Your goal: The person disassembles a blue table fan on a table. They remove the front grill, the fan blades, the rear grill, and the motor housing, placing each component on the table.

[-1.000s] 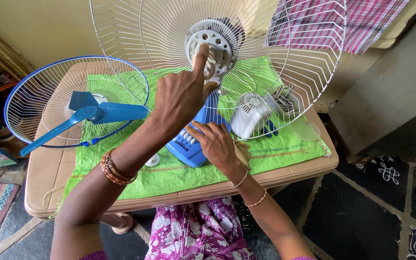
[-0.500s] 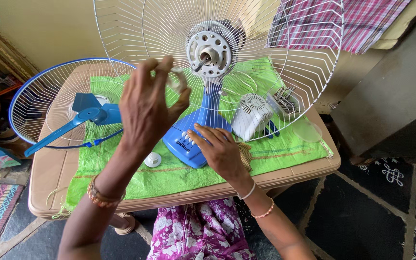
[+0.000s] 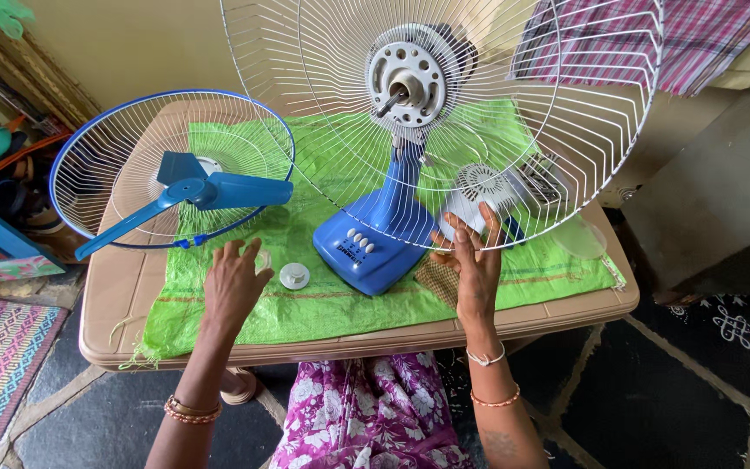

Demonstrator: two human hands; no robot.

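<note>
Here the left hand (image 3: 234, 287) is hovering low over the green mat (image 3: 219, 304) on the tabletop (image 3: 115, 295), palm down, its grip loosely spread with the fingers curled a little; whether something small is sitting under the fingertips I cannot tell. Just to the right of that grip a small white round cap (image 3: 294, 276) is lying on the mat, close to the fingers but apart from them. Beyond the grip, farther from the person, a blue fan blade (image 3: 193, 195) is resting inside a blue-rimmed wire guard (image 3: 88, 165) that is lying flat on the tabletop.

The right hand (image 3: 472, 260) is reaching up with its grip spread open, fingers straight and fanned, the fingertips touching the lower rim of the big white wire guard (image 3: 566, 174). That guard is standing upright on the fan, fixed around the white motor hub (image 3: 408, 76) with its bare shaft sticking out. To the left of the right grip the blue fan base (image 3: 375, 247) is sitting on the mat, a row of white buttons on its top, its blue neck rising to the hub. Just behind the right grip's fingertips, seen through the wires, a white ribbed motor cover (image 3: 479, 195) is lying on the mat. Below the grip a small piece of brown cloth (image 3: 436, 280) is lying near the wrist
</note>
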